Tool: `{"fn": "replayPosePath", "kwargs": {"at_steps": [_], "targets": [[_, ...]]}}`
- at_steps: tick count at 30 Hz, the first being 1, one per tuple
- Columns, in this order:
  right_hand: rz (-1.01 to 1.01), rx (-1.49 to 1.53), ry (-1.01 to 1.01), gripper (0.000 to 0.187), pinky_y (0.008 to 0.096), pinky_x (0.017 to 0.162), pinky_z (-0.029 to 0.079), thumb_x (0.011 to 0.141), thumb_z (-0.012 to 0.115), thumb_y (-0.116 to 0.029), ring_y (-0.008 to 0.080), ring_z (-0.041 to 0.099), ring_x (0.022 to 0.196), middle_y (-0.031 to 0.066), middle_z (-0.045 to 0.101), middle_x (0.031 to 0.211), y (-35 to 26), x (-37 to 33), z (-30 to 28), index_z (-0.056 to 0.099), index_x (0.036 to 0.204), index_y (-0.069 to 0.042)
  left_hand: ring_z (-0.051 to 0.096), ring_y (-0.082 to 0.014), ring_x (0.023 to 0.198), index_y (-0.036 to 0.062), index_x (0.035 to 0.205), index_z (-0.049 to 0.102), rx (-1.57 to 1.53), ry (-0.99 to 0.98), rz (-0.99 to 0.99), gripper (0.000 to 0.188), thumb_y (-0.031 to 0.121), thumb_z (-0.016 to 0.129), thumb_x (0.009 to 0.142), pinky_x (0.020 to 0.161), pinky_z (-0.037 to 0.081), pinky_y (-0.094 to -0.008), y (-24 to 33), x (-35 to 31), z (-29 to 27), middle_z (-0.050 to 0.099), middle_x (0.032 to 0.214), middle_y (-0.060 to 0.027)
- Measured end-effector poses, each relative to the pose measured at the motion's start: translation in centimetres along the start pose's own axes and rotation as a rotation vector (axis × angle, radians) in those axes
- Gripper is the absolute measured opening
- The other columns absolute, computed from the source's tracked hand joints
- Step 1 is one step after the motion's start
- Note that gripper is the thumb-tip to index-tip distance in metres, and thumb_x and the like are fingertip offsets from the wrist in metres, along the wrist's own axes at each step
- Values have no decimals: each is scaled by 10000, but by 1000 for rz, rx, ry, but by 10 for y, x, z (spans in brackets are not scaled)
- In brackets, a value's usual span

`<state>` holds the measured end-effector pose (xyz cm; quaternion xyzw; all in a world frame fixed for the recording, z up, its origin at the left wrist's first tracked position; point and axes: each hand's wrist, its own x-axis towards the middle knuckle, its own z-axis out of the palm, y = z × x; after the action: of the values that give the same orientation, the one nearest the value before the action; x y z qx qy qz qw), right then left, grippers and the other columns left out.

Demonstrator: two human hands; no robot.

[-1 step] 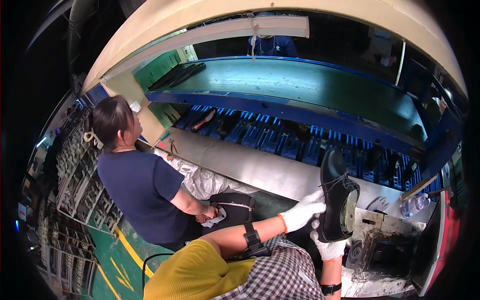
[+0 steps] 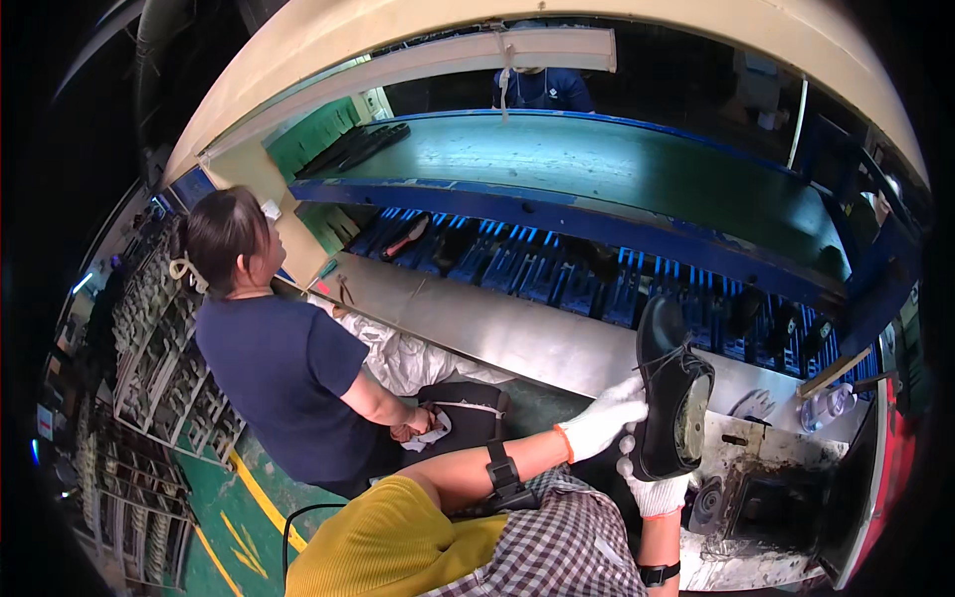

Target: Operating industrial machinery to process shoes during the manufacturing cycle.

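With its fingers partly curled, my left grip (image 2: 607, 418) lies against the left side of the black shoe (image 2: 653, 428), while my right grip (image 2: 652, 493) cups its near end; the hidden fingertips leave me unable to tell how tightly. I judge that this two-point hold steadies the shoe, raised on the right over the metal surface (image 2: 477, 310), toe far, opening turned right. My left forearm (image 2: 532, 455) slants in from the left, my right forearm (image 2: 659, 545) straight from near.

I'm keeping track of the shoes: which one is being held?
The black lace-up shoe held by the white-gloved left hand and right hand. Others, like the shoe showing red, lie on the blue slatted rack, untouched.
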<state>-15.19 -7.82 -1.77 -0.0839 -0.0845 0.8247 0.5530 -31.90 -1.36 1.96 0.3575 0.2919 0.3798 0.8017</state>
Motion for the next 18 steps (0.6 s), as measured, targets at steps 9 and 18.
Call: {"fn": "replayPosePath", "kwargs": {"at_steps": [9, 18], "targets": [[-15, 23, 69, 618, 498, 647, 604, 1042, 494, -522, 380, 663, 1010, 220, 658, 1217, 4, -3, -3, 527, 1438, -49, 539, -61, 806, 199, 1691, 192, 21, -6, -59, 794, 108, 548, 987, 574, 512, -238, -19, 6, -18, 610, 1154, 22], [-181, -13, 176, 597, 489, 607, 595, 1036, 498, -522, 308, 658, 1084, 119, 652, 1326, 1, -2, -32, 530, 1467, -110, 342, -222, 1523, 144, 1707, -22, 129, -290, -55, 1077, 52, 616, 844, 1238, 314, -382, -2, 11, -2, 326, 1674, -120]]}}
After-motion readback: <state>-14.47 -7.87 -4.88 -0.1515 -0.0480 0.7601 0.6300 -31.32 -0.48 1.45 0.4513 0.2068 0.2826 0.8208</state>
